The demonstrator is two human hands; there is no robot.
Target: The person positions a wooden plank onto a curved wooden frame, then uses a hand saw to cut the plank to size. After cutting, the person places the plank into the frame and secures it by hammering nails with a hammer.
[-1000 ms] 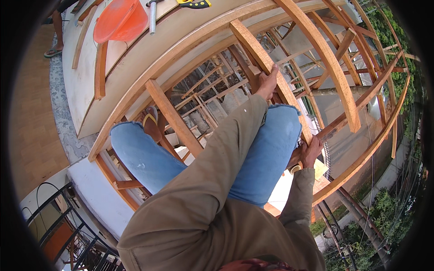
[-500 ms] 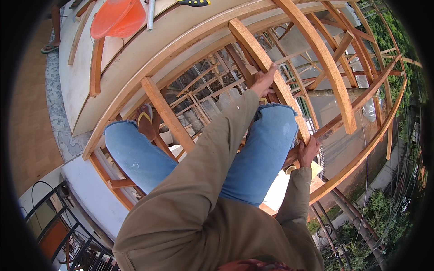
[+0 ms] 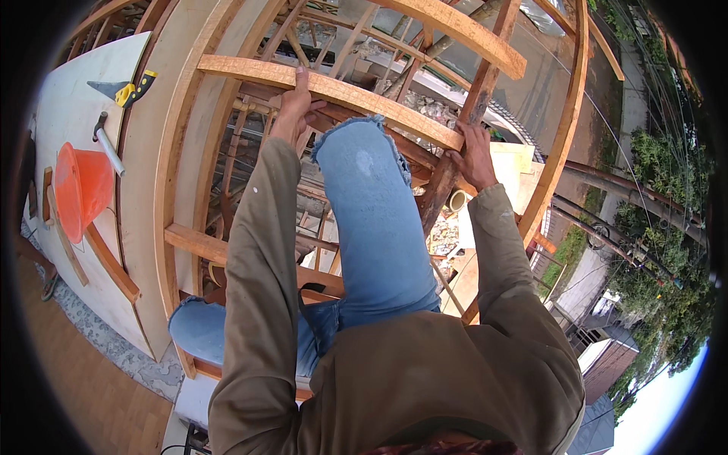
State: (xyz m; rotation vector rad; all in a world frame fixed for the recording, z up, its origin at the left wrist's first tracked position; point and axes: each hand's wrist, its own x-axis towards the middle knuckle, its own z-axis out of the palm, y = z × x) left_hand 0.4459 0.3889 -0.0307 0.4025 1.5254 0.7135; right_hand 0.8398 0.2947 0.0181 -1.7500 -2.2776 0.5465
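Note:
A light-brown wooden beam (image 3: 379, 108) runs crosswise in front of me, from a long curved-looking edge timber on the left to a darker timber (image 3: 440, 189) on the right. My left hand (image 3: 292, 114) grips the beam left of its middle, thumb over the top face and fingers beneath. At the beam's right end, where it meets the darker timber, my right hand (image 3: 476, 158) is closed around it; some of its fingertips are hidden. My knee, in torn blue jeans (image 3: 371, 205), rises just below the beam between my arms.
On a pale board (image 3: 68, 98) at left lie a handsaw (image 3: 125, 92), a hammer (image 3: 112, 152), an orange bucket (image 3: 85, 186) and wood strips. Open framing drops to rubble below. Another timber (image 3: 455, 30) lies beyond. A person's foot (image 3: 50, 282) shows at far left. Cables and trees stand at right.
My view has swung round, so the bucket and tools now appear at left and the beam lies more level. Both hands stay on the beam.

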